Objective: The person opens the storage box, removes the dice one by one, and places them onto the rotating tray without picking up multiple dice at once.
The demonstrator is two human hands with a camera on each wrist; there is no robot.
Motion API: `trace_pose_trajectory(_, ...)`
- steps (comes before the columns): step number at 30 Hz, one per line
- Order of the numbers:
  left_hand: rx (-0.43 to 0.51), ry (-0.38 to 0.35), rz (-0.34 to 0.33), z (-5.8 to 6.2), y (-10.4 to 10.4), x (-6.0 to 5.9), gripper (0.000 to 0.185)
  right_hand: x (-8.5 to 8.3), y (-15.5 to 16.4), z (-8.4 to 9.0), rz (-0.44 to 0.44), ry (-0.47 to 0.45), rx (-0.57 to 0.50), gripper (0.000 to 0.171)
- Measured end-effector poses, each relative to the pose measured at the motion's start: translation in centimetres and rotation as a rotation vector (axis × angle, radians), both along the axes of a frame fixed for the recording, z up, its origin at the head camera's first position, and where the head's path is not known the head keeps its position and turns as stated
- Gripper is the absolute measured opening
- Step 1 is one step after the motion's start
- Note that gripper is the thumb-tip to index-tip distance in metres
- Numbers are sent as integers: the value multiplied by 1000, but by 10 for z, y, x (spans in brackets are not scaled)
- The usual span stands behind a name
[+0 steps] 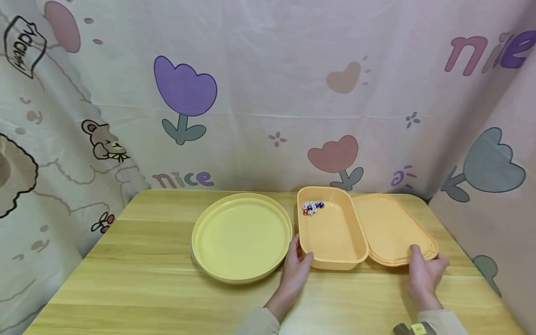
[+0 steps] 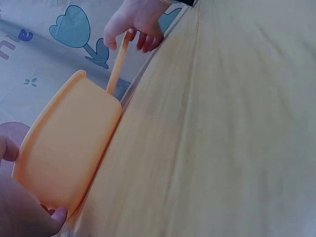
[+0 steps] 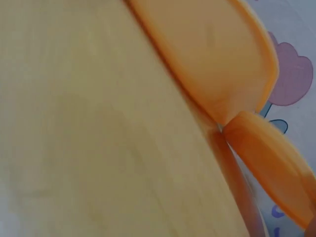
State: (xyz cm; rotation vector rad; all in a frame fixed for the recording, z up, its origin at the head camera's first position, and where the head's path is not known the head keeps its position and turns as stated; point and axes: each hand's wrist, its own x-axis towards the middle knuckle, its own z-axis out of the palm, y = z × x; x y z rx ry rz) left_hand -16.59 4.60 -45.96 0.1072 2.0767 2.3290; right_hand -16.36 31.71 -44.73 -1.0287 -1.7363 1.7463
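Note:
An orange rectangular plastic container (image 1: 335, 228) stands upright on the table, with several small red, white and blue dice (image 1: 311, 208) at its back left. At its front left corner my left hand (image 1: 296, 267) holds the wall, the thumb on the front side and fingers along the left side. My right hand (image 1: 425, 274) grips the matching orange lid (image 1: 389, 228) at its front right corner, thumb on top. In the left wrist view the lid (image 2: 117, 66) appears edge-on, its gripped end raised off the table. The lid's left edge lies right beside the container.
A round yellow tray (image 1: 240, 237) rests on the wooden table (image 1: 138, 260) just left of the container. Behind the table and at both sides hangs a printed curtain (image 1: 259, 93). The container and lid reach close to the table's back edge.

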Motion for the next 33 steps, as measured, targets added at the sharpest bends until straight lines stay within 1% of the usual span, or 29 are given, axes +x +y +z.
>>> trace_pose_trajectory(2, -20, -2, 16, 0, 1, 0, 63, 2, 2, 0, 24, -74, 90, 74)
trace_pose_trajectory(4, -27, 0, 23, 0, 1, 1, 62, 4, 3, 0, 35, -112, 144, 76)
trace_pose_trajectory(7, -27, 5, 28, 1, 2, 1, 62, 6, 7, 1, 57, -126, 185, 75)
trace_pose_trajectory(10, -27, 1, 28, 1, 2, 2, 62, 8, 9, 3, 66, -115, 204, 72)
trace_pose_trajectory(13, -52, -4, 38, 1, 2, 3, 62, 9, 8, 5, 70, -87, 239, 68)
trace_pose_trajectory(15, -73, -14, 45, 2, 1, 8, 65, 9, 5, 5, 80, -54, 270, 64)
trace_pose_trajectory(17, -89, -15, 43, 3, 0, 15, 70, 9, 2, 4, 93, -27, 306, 60)
trace_pose_trajectory(19, -106, -37, 20, 4, -2, 26, 76, 10, -1, 5, 107, -5, 343, 56)
trace_pose_trajectory(21, -120, -73, -26, 7, -5, 37, 81, 10, -4, 6, 114, 13, 377, 53)
trace_pose_trajectory(22, -142, -84, -54, 8, -7, 42, 82, 10, -5, 7, 121, 20, 395, 52)
trace_pose_trajectory(23, -171, -103, -90, 10, -10, 47, 82, 10, -6, 7, 129, 24, 408, 51)
trace_pose_trajectory(25, -243, -114, -166, 14, -18, 56, 79, 10, -9, 9, 144, 29, 437, 48)
trace_pose_trajectory(26, -277, -105, -211, 17, -23, 59, 75, 10, -11, 9, 157, 32, 451, 45)
trace_pose_trajectory(27, -310, -78, -261, 21, -29, 61, 69, 10, -14, 9, 169, 36, 468, 42)
trace_pose_trajectory(29, -375, 35, -382, 27, -46, 63, 58, 9, -19, 9, 196, 46, 510, 36)
trace_pose_trajectory(31, -460, 211, -494, 34, -67, 61, 49, 8, -24, 8, 222, 70, 559, 30)
trace_pose_trajectory(32, -506, 305, -524, 37, -79, 59, 46, 9, -25, 8, 239, 85, 583, 29)
trace_pose_trajectory(33, -539, 389, -541, 40, -91, 56, 45, 9, -26, 8, 253, 95, 603, 29)
